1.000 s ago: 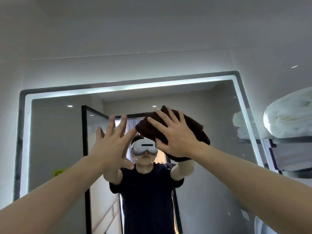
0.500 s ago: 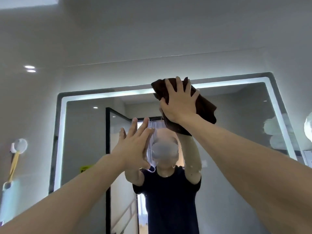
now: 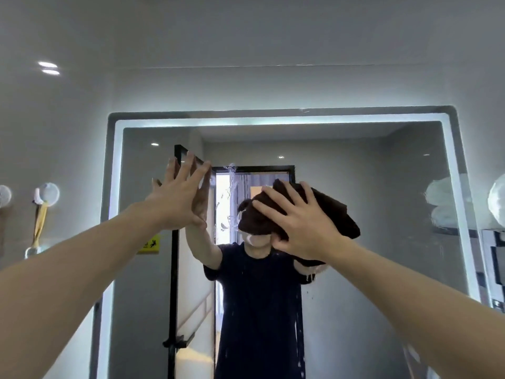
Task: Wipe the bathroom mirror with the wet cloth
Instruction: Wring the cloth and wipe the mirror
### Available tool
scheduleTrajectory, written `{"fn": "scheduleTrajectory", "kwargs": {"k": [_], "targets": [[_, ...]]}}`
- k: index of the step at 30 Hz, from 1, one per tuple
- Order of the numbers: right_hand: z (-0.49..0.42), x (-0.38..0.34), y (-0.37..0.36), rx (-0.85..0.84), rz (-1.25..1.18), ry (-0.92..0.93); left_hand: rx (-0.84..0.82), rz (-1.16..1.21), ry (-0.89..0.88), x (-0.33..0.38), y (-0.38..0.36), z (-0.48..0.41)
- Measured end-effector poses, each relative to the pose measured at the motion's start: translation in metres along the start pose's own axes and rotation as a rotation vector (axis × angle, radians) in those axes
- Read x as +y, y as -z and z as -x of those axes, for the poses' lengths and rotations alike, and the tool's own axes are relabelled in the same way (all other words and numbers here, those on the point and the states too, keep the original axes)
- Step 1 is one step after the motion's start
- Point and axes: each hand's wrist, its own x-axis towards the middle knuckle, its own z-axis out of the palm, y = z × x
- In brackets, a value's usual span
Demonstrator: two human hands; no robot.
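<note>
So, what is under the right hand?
A dark brown cloth lies under the right hand, which presses it flat on the mirror. The glass behind the cloth is covered, so its state cannot be seen.

Bathroom: LED-lit wall mirror (image 3: 382,187), folded white towels (image 3: 497,203) on shelf, suction hooks (image 3: 49,193) on wall.

Bare forearms (image 3: 82,269) behind the left hand (image 3: 177,203) and the right hand (image 3: 303,228), uncovered from wrist to frame edge. Below the right hand (in reflection only), a dark navy short-sleeved top (image 3: 259,296), plain.
</note>
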Motion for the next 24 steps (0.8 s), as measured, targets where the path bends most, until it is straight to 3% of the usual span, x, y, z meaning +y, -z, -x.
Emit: {"fn": "scheduleTrajectory", "kwargs": {"k": [6, 10, 15, 21, 24], "targets": [[-0.052, 0.047, 0.027, 0.156, -0.196, -0.589, 0.017, -0.008, -0.012, -0.003, -0.003, -0.002], [-0.118, 0.043, 0.043, 0.205, -0.229, -0.736, 0.036, -0.012, -0.034, -0.005, -0.005, -0.005], [-0.154, 0.012, 0.045, 0.208, -0.223, -0.683, 0.049, -0.014, -0.039, -0.008, -0.008, -0.005], [-0.114, -0.039, 0.026, 0.129, -0.155, -0.331, 0.023, -0.015, -0.113, -0.023, -0.004, -0.004], [-0.078, -0.05, 0.014, 0.066, -0.104, -0.134, 0.027, -0.136, -0.133, -0.038, -0.005, 0.0]]}}
